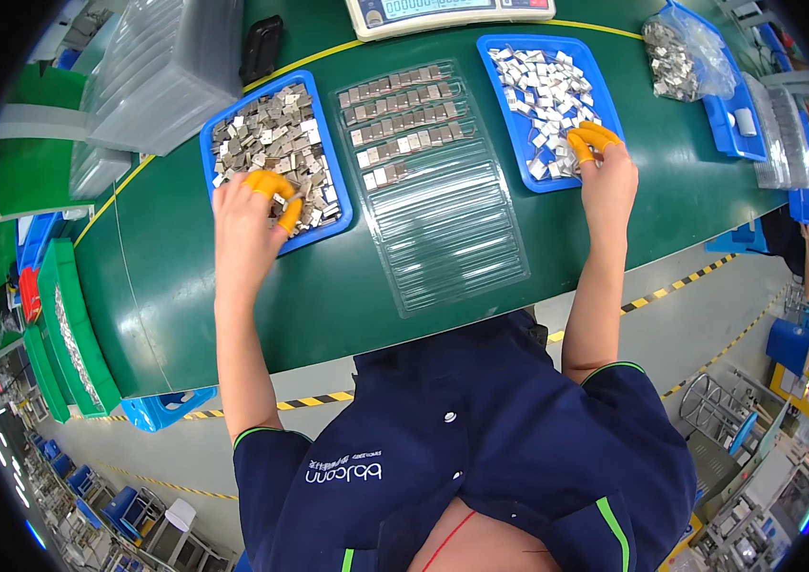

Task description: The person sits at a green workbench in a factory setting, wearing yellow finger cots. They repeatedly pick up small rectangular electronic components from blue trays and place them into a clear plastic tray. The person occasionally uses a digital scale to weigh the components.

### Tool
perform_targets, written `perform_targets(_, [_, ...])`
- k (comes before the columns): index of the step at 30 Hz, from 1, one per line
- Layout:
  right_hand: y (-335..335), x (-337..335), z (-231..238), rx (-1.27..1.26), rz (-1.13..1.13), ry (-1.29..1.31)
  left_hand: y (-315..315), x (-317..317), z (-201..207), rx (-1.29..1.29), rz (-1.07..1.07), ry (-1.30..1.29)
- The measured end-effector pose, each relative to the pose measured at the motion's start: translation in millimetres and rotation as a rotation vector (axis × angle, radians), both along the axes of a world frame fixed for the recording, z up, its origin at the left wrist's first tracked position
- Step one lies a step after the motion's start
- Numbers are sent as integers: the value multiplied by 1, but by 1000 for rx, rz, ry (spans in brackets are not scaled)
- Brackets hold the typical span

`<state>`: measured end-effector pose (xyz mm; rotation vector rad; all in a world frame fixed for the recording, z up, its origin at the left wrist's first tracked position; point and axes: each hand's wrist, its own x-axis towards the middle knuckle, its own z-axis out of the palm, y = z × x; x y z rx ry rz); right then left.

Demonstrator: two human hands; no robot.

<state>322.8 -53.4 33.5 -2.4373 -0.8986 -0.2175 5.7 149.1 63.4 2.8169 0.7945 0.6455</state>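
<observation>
My left hand [250, 224], with yellow finger cots, is in a blue tray [344, 195] heaped with small silver metal pieces [269, 133]. Its fingers curl toward the thumb among the pieces; whatever is between them is hidden. At the right, my right hand [606, 172], also in yellow finger cots, reaches into a second blue tray [606, 88] of small white-faced metal pieces [543, 91]. Its fingertips are drawn together at the tray's near right side, and I cannot make out what they pinch. Between the trays lies a clear ribbed plastic tray [447, 238], its far rows filled with similar pieces [404, 95].
A white digital scale [452, 17] stands beyond the ribbed tray. Stacked clear plastic trays [157, 76] and a black holder [262, 48] are at the far left. Green bins [80, 329] flank the table's left edge. Another blue tray [733, 133] and a bag of parts [676, 62] sit far right.
</observation>
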Motion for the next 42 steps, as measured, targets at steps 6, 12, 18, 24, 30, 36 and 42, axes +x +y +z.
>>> perform_targets(6, [1, 0, 4, -3, 114, 99, -15, -7, -14, -373, 207, -254])
perform_targets(12, [11, 6, -6, -201, 75, 81, -46, 12, -33, -1063, 282, -817])
perform_targets(18, [16, -4, 8, -198, 117, 20, -62, 22, -26, -1436, 254, -976])
perform_targets(24, [17, 16, -7, -135, 131, 28, -77, 38, -14, -1556, 217, -1037])
perform_targets(30, [11, 3, 4, 214, 130, 271, -82, 40, -15, -1618, 160, -1007])
perform_targets(36, [5, -24, 21, 456, 356, 772, -91, 48, -26, -1570, 279, -1074])
perform_targets(42, [9, -72, 28, 433, 419, 972, -97, 57, -21, -1645, 87, -983])
